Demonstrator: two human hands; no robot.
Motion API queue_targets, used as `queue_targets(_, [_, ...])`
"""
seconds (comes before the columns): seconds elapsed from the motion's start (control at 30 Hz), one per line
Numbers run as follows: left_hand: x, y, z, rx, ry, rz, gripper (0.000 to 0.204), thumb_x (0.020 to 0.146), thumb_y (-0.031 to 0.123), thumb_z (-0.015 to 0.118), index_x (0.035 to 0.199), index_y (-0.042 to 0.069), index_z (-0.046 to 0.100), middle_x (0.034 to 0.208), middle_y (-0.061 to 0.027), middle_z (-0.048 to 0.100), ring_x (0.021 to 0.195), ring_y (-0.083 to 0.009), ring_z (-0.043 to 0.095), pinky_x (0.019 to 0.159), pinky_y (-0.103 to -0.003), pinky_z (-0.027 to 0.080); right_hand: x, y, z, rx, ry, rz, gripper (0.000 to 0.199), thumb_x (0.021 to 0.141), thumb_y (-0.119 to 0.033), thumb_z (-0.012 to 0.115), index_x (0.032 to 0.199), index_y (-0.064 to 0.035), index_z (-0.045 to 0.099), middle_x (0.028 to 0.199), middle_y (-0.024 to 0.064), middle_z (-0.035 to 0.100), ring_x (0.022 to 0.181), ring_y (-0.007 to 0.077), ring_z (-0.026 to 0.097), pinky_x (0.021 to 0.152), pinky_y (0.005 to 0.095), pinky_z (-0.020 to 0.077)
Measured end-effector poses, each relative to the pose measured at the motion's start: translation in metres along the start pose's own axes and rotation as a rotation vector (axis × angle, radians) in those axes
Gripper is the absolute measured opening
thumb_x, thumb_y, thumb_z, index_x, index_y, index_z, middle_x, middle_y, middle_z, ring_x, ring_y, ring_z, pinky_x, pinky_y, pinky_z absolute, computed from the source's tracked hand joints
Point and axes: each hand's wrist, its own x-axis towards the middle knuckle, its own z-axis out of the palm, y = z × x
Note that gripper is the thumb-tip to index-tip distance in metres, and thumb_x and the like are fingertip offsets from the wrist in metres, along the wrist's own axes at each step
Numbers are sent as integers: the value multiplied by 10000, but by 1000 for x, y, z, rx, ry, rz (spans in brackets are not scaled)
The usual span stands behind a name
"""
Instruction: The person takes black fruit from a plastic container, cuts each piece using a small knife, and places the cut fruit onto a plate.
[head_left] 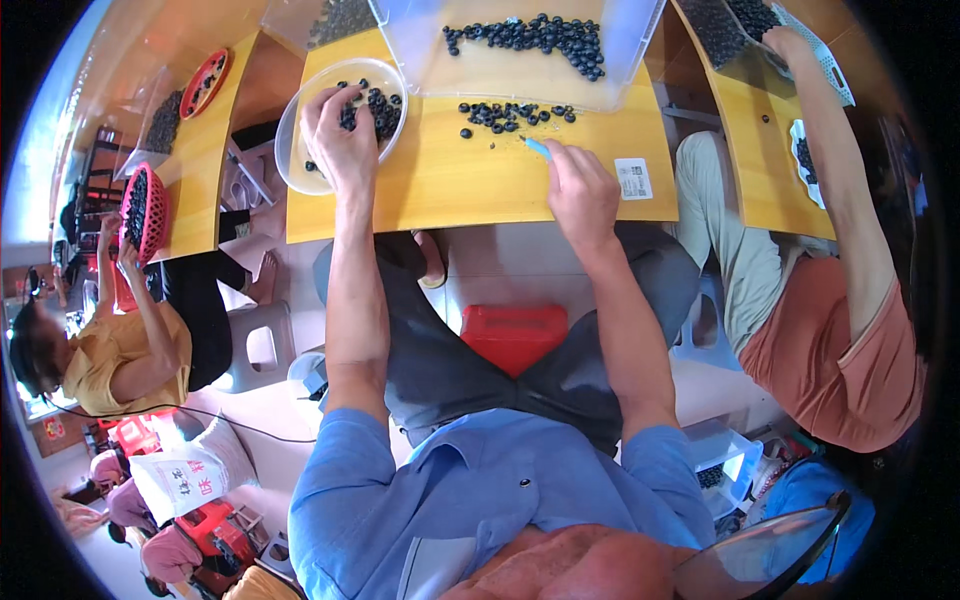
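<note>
My left hand [340, 130] reaches over a clear round plastic bowl [290, 165]. Its fingers are curved and apart from the thumb, with dark, round, berry-like pieces [383, 110] in the bowl beneath; nothing in its grasp can be made out. My right hand [583, 190] is closed around a small tool with a light blue handle [537, 148]. The tool's thin end points toward a loose row of the same dark pieces [510, 117] on the yellow table [450, 190]. Small crumbs lie near its tip, which is too small to make out.
Beyond the row stands a clear plastic bin [425, 75] holding more dark pieces. A white printed label [633, 178] lies right of my right hand. Co-workers sit at tables on both sides, one near a red basket [148, 215]. Under my table is a red box [515, 335].
</note>
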Motion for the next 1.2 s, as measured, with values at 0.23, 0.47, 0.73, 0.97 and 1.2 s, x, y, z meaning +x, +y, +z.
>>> queue_targets(0.23, [3,64,70,-478,-422,-109,214,942,19,651,1137,34,738,1052,-161,734,860,-283,746,780,-367,595,0,0,0,6,3,10,230,852,-42,703,1081,-44,727,825,61,659,790,254,670,693,406,552])
queue_targets(0.47, [20,95,180,-309,-679,415,477,990,200,614,1446,73,550,1533,-151,504,1404,-353,484,1160,-451,416,2,1,3,16,0,8,228,823,-36,661,1041,-44,724,817,67,664,778,261,680,664,396,563])
queue_targets(0.73, [1,85,194,-181,-718,464,483,1035,335,560,1436,65,550,1567,-120,484,1459,-329,433,1200,-460,370,1,3,1,49,-1,27,210,808,-40,660,1005,-33,733,813,74,676,773,266,689,652,405,573])
queue_targets(0.97, [7,79,161,-417,-852,200,301,962,157,663,1252,79,686,1366,-135,634,1303,-348,568,1092,-430,478,0,4,1,52,9,31,200,813,-42,667,1001,-38,734,816,75,684,765,264,695,650,407,575])
queue_targets(1.2, [25,84,147,-291,-768,272,243,920,132,697,1149,63,732,1046,-144,690,1044,-361,666,940,-455,534,-1,3,-3,60,-22,54,206,812,-39,669,1007,-47,734,823,70,687,780,267,693,659,408,576])
